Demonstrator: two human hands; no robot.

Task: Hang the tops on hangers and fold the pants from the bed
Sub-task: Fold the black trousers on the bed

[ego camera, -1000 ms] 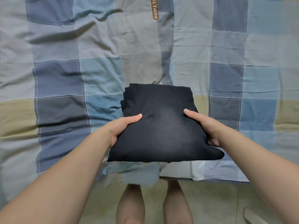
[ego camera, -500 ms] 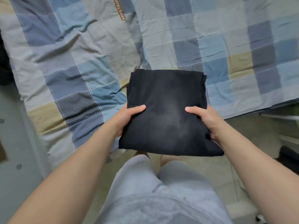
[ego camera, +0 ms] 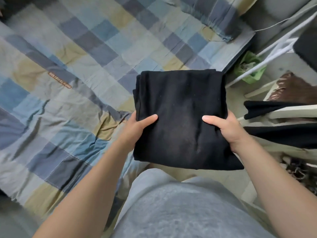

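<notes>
Swinging away from the bed now: the checked quilt [ego camera: 68, 93] slides off to 9 o'clock. Left hand [ego camera: 137, 129] pinches the folded black pants [ego camera: 181, 107], thumb on top and fingers tucked under, and the right hand [ego camera: 226, 131] does the same. The bundle's lifted clear, dead center. Folding looks done, so I'd guess that pale frame [ego camera: 291, 110] at 3 o'clock is the drop spot.

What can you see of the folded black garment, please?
The folded black garment is soft, matte cloth folded into a thick, square bundle, with stacked layers showing along its left edge and a faint grey sheen mid-face. It is held nearly flat in the air before the person, beside the checked bedspread. The left hand and right hand grip its sides, thumbs on top.
</notes>
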